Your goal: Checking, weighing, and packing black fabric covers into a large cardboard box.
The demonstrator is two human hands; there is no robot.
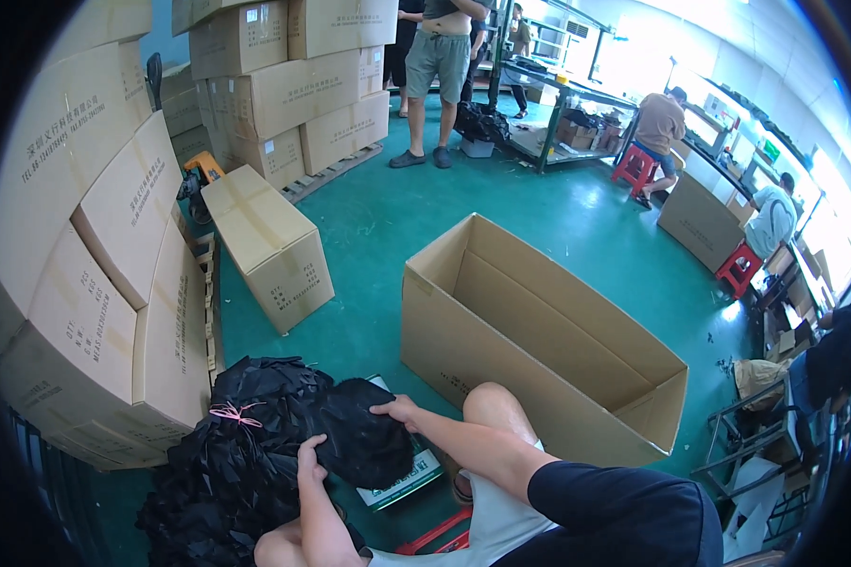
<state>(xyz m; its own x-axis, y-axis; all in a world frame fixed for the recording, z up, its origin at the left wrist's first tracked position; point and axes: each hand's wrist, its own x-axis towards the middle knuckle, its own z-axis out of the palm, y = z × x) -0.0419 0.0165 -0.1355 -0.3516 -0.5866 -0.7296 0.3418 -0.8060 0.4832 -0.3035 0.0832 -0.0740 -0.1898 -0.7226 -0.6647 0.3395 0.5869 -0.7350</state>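
A dark, soft-looking black cloth piece (364,439) is spread between my two hands. My left hand (310,455) grips its near left edge, fingers closed on it. At its right edge, my right hand (397,409) pinches the fabric. Under the cloth lies a flat green and white box (402,489), partly covered. To the left is a large heap of black fabric pieces (217,482), a bundle in it bound with a pink tie (235,413). In front of my knees stands a long cardboard box (482,350) with an open top; its bare inner walls show.
Stacked cartons (113,236) rise at the left, beside a closed carton (269,241) on the green floor. More cartons (293,94) stand on a pallet behind. A person in grey shorts (435,76) stands ahead. Workers sit on red stools (635,167) at the right benches.
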